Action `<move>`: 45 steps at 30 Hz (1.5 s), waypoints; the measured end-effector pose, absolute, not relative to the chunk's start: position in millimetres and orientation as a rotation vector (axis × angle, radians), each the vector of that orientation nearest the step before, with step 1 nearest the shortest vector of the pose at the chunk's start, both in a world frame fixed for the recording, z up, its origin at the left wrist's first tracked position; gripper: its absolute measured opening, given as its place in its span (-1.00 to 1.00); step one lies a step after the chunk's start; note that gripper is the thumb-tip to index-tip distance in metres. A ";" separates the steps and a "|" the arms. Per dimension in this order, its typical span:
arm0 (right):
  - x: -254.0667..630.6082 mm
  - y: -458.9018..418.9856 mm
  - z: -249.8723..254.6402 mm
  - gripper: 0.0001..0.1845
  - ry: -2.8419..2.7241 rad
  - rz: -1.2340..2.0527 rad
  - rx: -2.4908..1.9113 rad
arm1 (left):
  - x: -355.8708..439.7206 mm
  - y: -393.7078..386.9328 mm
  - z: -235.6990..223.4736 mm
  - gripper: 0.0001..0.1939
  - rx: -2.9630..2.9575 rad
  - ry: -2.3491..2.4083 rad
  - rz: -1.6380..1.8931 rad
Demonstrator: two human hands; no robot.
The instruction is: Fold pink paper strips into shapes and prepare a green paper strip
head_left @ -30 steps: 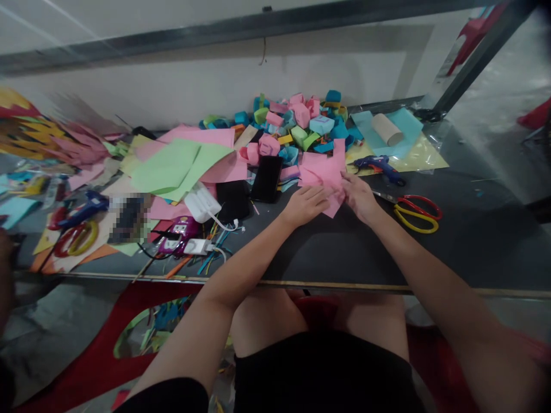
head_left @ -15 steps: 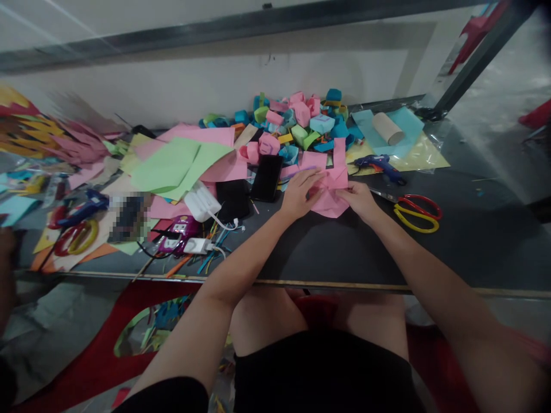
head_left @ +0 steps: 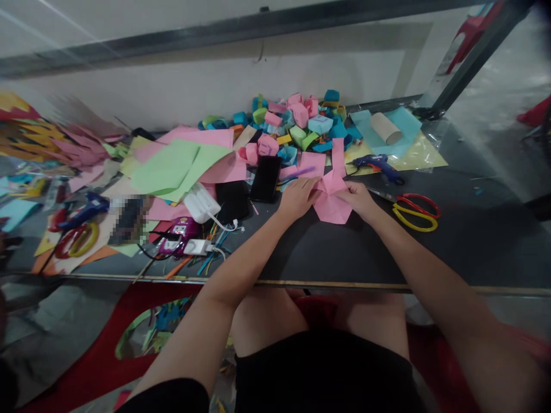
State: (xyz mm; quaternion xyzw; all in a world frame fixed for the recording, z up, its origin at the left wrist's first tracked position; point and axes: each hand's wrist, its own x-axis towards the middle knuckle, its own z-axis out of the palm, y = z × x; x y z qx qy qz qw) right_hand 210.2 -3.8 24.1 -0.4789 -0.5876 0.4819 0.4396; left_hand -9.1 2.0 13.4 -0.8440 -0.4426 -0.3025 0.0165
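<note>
A creased piece of pink paper (head_left: 333,207) lies on the dark table between my hands, with folded flaps at its upper part. My left hand (head_left: 298,198) grips its left side, fingers closed at the edge. On the opposite side my right hand (head_left: 358,197) pinches the paper between thumb and fingers. Just beyond are a pink strip (head_left: 338,156) and another pink piece (head_left: 313,163), with a purple pen-like stick (head_left: 302,172) across it. Scissors (head_left: 415,212) with one red and one yellow handle rest right of my right hand.
Behind sits a heap of folded paper pieces (head_left: 297,117). A blue glue gun (head_left: 379,165) and cardboard tube (head_left: 385,128) are at the right. A black phone (head_left: 266,179), white adapter (head_left: 201,202), purple power socket (head_left: 177,235) and green sheets (head_left: 178,163) crowd the left.
The pink paper has opened out lower down into a wider, flatter shape, and its upper flaps have shifted. My left hand has drawn slightly down and its fingers have closed in.
</note>
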 end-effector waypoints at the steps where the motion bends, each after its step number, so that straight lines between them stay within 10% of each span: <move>1: 210.4 -4.2 24.3 -0.70 -1.466 1.207 -1.189 | -9.2 1.2 14.0 -0.61 -2.616 -1.373 -0.965; 13: 212.2 -2.6 26.1 -0.54 -1.459 1.218 -1.128 | -4.4 25.6 -7.7 -0.69 -2.184 -2.196 -2.324; 22: 229.0 5.1 23.8 -0.80 -2.008 0.639 -1.283 | -19.7 3.3 21.7 -0.62 -2.505 -1.205 -1.284; 28: 232.5 6.0 25.4 -0.58 -2.165 0.266 -1.129 | -19.5 -2.6 29.0 -0.62 -3.097 -0.978 -0.570; 31: 231.7 3.8 27.8 -0.75 -2.264 0.317 -1.019 | -22.6 -0.1 27.0 -0.36 -3.126 -1.119 -0.461; 35: 230.2 -3.9 32.4 -0.83 -2.322 0.516 -0.962 | -23.9 -0.4 26.3 -0.50 -3.051 -1.122 -0.448; 41: 234.7 -7.3 41.0 -0.43 -2.427 0.633 -0.892 | -19.5 -6.8 27.3 -0.53 -2.904 -0.890 -0.397; 45: 240.1 -6.9 44.0 -0.74 -2.438 0.604 -0.889 | -14.9 -10.6 26.6 -0.66 -2.903 -0.848 -0.429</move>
